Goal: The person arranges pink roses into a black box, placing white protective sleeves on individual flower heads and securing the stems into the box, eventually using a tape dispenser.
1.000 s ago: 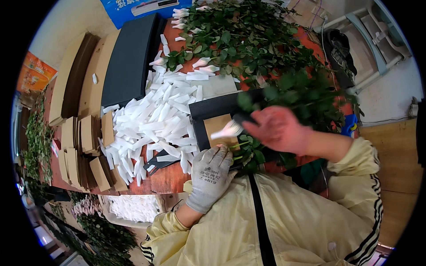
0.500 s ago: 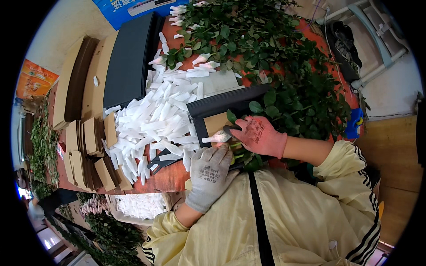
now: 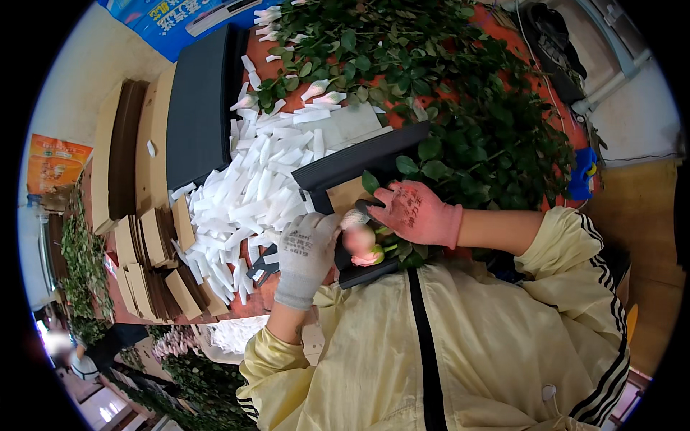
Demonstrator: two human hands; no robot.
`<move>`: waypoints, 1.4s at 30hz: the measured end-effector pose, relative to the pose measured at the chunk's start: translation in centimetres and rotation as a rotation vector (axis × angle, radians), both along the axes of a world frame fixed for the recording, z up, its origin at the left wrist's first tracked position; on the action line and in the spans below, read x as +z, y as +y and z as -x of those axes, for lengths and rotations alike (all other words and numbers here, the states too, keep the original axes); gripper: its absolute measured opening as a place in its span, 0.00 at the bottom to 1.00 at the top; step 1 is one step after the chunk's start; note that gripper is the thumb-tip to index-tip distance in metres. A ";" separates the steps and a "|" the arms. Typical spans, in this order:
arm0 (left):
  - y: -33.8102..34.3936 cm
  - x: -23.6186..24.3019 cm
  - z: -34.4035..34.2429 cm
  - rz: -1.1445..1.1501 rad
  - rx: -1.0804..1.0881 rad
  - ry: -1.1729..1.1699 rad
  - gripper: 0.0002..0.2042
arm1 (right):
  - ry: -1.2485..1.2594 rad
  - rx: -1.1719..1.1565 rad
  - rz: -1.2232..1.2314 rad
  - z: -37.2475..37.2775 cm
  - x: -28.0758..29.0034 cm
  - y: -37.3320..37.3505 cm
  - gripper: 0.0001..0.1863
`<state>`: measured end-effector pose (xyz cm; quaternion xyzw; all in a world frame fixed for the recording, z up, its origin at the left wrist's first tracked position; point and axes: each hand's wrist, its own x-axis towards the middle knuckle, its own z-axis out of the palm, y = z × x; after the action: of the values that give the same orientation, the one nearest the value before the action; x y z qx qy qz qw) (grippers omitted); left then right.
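My left hand (image 3: 305, 255), in a grey glove, is curled at the left of a black open folder (image 3: 359, 151) with tan card (image 3: 345, 192) inside. Its fingertips are bent beside a white-netted rose bud (image 3: 352, 221); what they hold is hidden. My right hand (image 3: 410, 215), in a pink glove with a dark thumb tip, is closed on that bud and its stem from the right. A pale pink rose head (image 3: 363, 251) lies just below, with green stems running rightward under my hand. Loose white mesh sleeves (image 3: 251, 179) are heaped left of the folder.
Leafy roses (image 3: 489, 144) cover the right and back of the red table (image 3: 517, 39). Dark board stacks (image 3: 198, 108) and cardboard pieces (image 3: 147, 280) stand left. A folded metal chair (image 3: 611, 43) is at the upper right; a person (image 3: 83, 366) shows at the lower left.
My left hand has moved left and up off the stems, uncovering the pink rose head. My right hand came in from the right a second ago and has since shifted slightly left and up.
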<state>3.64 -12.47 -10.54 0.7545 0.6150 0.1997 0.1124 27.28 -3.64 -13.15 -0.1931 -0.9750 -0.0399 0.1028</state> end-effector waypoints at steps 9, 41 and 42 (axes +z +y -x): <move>-0.4 -0.7 1.6 -0.003 -0.048 -0.148 0.06 | -0.182 0.027 0.258 0.9 1.8 0.7 0.19; -3.5 3.5 -4.6 0.181 -0.111 -0.088 0.31 | -0.008 0.067 0.239 0.3 1.0 1.4 0.11; -3.1 3.3 -4.6 0.138 -0.062 -0.068 0.33 | 0.018 0.087 0.281 0.2 1.3 1.2 0.11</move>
<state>8.27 -15.59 -7.28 0.7564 0.5995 0.1787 0.1911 27.04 -2.43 -11.82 -0.1636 -0.9774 0.1034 0.0853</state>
